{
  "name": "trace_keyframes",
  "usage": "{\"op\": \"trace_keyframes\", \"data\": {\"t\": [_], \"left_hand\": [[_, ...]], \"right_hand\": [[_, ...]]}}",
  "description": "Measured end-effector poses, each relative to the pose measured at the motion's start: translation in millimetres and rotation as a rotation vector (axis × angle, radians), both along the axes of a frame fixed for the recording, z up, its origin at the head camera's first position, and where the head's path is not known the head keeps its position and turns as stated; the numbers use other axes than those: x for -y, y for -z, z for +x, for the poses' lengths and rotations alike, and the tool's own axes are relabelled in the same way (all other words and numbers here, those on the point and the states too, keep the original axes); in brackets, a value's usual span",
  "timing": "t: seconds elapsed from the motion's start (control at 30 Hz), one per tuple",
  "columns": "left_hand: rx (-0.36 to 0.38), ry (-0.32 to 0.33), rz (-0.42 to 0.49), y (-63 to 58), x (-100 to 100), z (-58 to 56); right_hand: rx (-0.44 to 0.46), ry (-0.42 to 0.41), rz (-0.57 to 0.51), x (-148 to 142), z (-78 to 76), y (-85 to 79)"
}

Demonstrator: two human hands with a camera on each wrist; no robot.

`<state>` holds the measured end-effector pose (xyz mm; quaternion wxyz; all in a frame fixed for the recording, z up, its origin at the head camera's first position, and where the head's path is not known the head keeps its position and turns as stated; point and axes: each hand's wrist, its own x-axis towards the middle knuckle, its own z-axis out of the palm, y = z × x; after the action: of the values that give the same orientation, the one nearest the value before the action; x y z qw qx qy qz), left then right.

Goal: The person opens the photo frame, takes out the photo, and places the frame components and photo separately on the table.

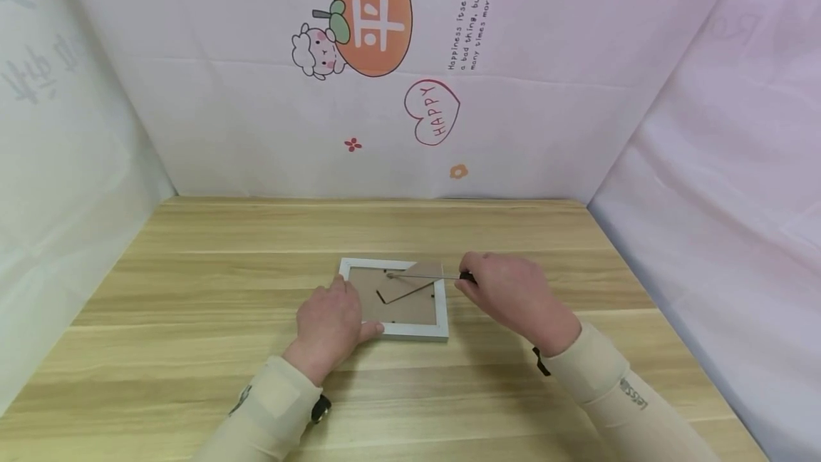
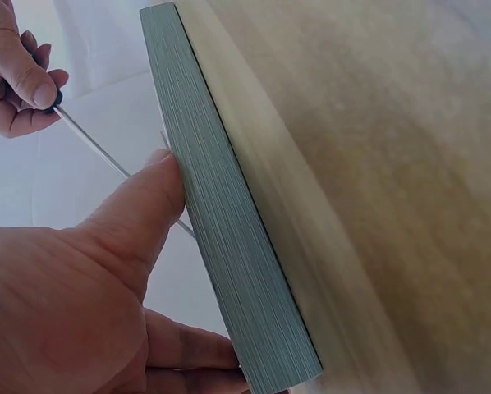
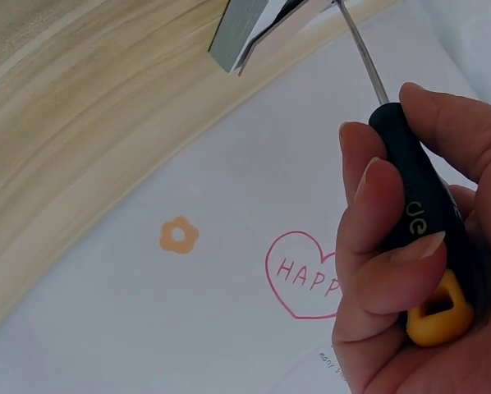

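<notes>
A silver-grey picture frame (image 1: 442,316) lies back side up on the table, its brown backing board (image 1: 410,311) showing. A brown flap (image 1: 426,269) on the board stands slightly raised and overlaps the upper right rim. My left hand (image 1: 330,316) holds the frame's near left corner. Its thumb (image 2: 143,205) lies against the near rail, its fingers over the left rail. With curled fingers my right hand (image 1: 509,294) grips a screwdriver (image 3: 410,176) by its dark handle with a yellow end. The thin shaft reaches left across the flap, its tip at the board's upper left.
The wood-grain table (image 1: 256,241) extends around the frame on all sides. White cloth walls stand at the back (image 1: 256,134) and both sides; the back one bears printed drawings. Small dark tabs (image 1: 432,296) sit along the board's edges.
</notes>
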<state>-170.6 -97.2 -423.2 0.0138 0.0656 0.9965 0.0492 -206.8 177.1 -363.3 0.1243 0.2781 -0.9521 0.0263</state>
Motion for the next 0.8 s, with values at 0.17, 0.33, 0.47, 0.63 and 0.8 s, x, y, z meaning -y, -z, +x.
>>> {"op": "trace_keyframes", "data": {"t": [0.17, 0.33, 0.47, 0.63, 0.8], "left_hand": [[-0.004, 0.005, -0.003, 0.8, -0.5, -0.3], [0.006, -0.005, 0.03, 1.3, 0.1, -0.3], [0.011, -0.006, 0.047, 1.9, 1.4, -1.3], [0.016, -0.002, 0.048, 2.2, 1.8, -2.0], [0.029, -0.003, 0.043, 2.3, 1.7, -2.7]], "right_hand": [[-0.088, -0.017, 0.001, 0.7, 2.6, 5.4], [-0.125, -0.019, 0.028, 1.5, 7.1, 15.0], [-0.098, -0.004, 0.036, 2.7, 10.1, 23.3], [-0.114, 0.003, 0.028, 3.1, 11.9, 32.7], [-0.089, 0.014, 0.045, 3.0, 11.7, 39.7]]}}
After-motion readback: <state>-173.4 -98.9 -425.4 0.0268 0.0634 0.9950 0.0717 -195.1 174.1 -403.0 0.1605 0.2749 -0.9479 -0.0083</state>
